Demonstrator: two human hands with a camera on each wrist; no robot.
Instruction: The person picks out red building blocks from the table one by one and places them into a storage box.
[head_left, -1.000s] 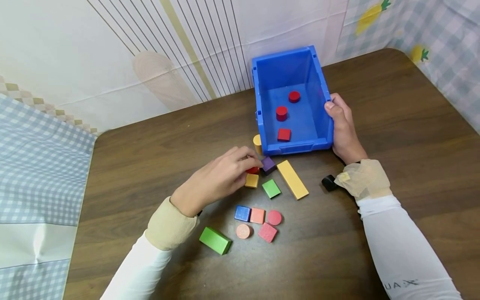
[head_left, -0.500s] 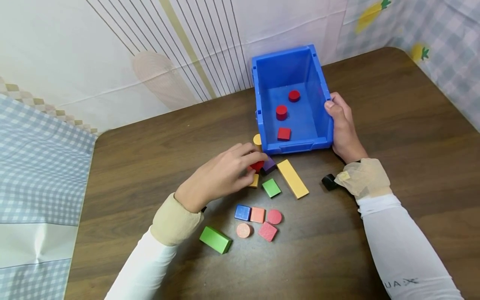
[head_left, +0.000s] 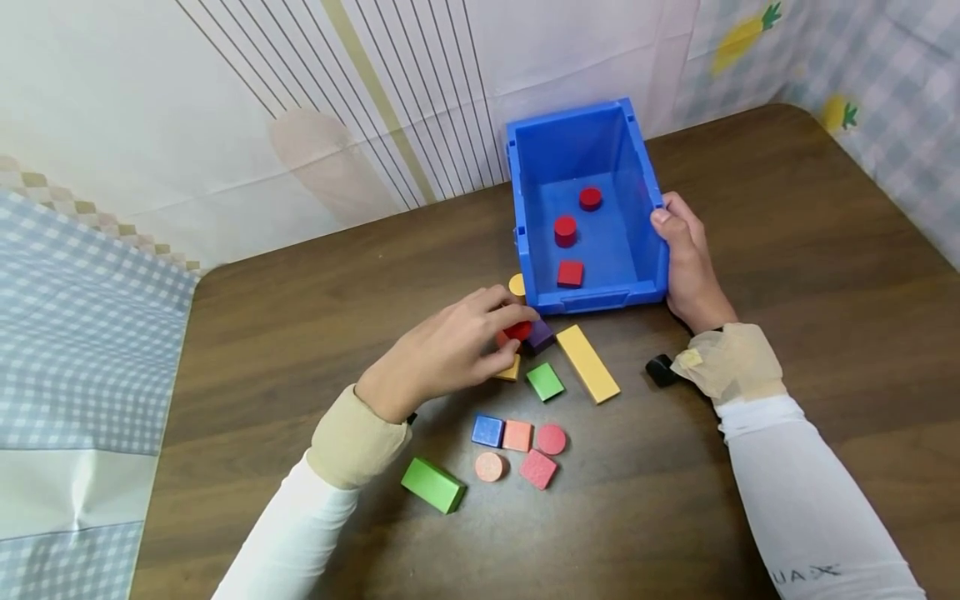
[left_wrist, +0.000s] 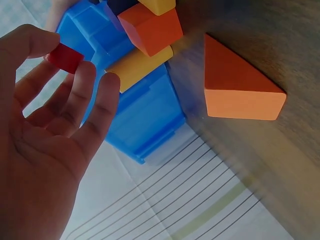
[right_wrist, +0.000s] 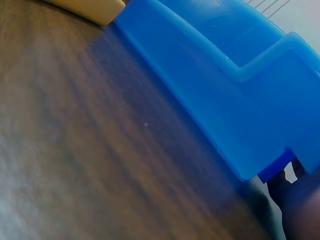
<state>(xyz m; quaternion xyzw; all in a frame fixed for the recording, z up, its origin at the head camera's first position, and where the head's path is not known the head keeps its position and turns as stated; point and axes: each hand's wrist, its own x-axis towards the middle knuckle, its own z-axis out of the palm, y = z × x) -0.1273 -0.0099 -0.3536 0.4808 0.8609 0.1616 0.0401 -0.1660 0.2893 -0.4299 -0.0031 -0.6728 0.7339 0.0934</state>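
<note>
My left hand (head_left: 450,346) pinches a small red round block (left_wrist: 65,58) between thumb and fingertip, just above other blocks. My right hand (head_left: 688,258) grips the right rim of a blue plastic bin (head_left: 600,298), its thumb over the edge. Inside the bin lie a red disc (head_left: 590,198), a red cylinder (head_left: 566,232) and a red square block (head_left: 570,274). Close to the left fingers are a purple block (head_left: 539,335), a yellow block (head_left: 509,369) and an orange block (left_wrist: 152,30). An orange triangular block (left_wrist: 242,95) shows in the left wrist view, hidden under the hand from above.
A yellow cylinder (head_left: 517,284) stands against the bin's left side. A long yellow block (head_left: 588,364) and a green square block (head_left: 545,382) lie in front. Nearer are a blue block (head_left: 487,431), several pink and peach pieces, and a long green block (head_left: 433,485). Patterned cloth hangs behind the table.
My left hand has shifted slightly right, lifting the red round block up from among the other blocks. My right hand keeps its grip on the bin.
</note>
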